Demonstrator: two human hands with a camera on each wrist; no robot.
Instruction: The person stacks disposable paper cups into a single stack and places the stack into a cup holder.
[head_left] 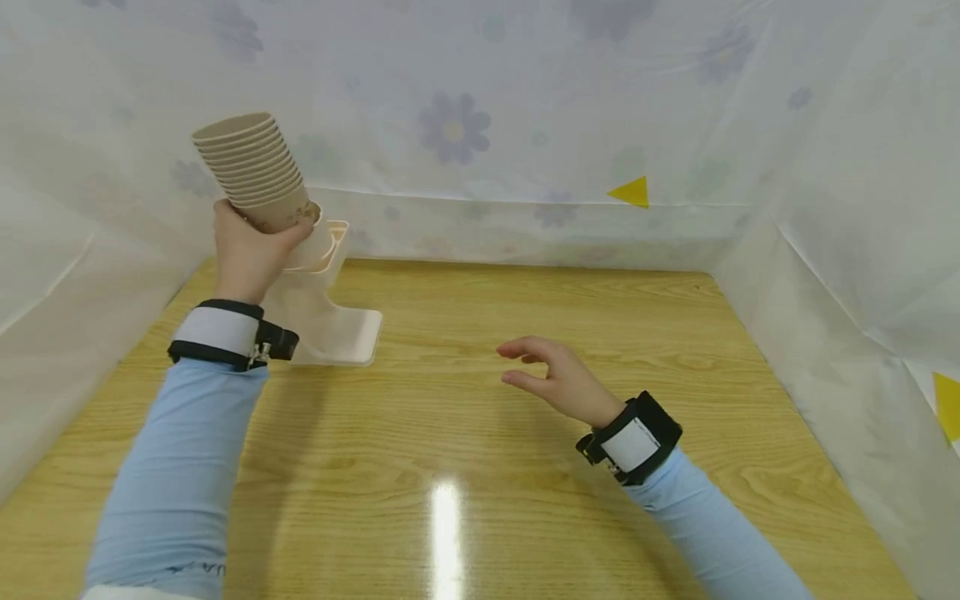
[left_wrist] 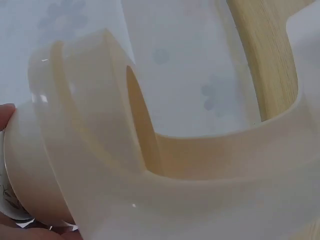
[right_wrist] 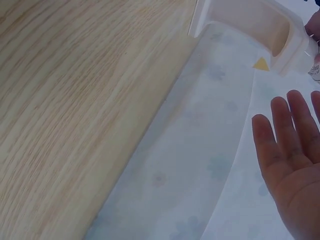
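My left hand (head_left: 251, 254) grips a nested stack of paper cups (head_left: 255, 171) near its lower end, thumb wrapped across the front. The stack leans to the left, its open rims facing up. Just below and behind that hand stands a cream plastic cup holder (head_left: 356, 333), C-shaped, with a flat base and a round tube at its top. In the left wrist view the holder (left_wrist: 110, 110) fills most of the picture; only fingertips (left_wrist: 6, 114) show at the left edge. Above the table, my right hand (head_left: 558, 379) holds nothing, its fingers loosely bent and thumb apart.
The wood-grain table (head_left: 480, 400) reaches back to a pale flowered sheet (head_left: 525, 100) hung behind and at both sides. Yellow triangular markers (head_left: 633, 192) are stuck to the sheet. Each wrist wears a black strap (head_left: 637, 437) with a small camera.
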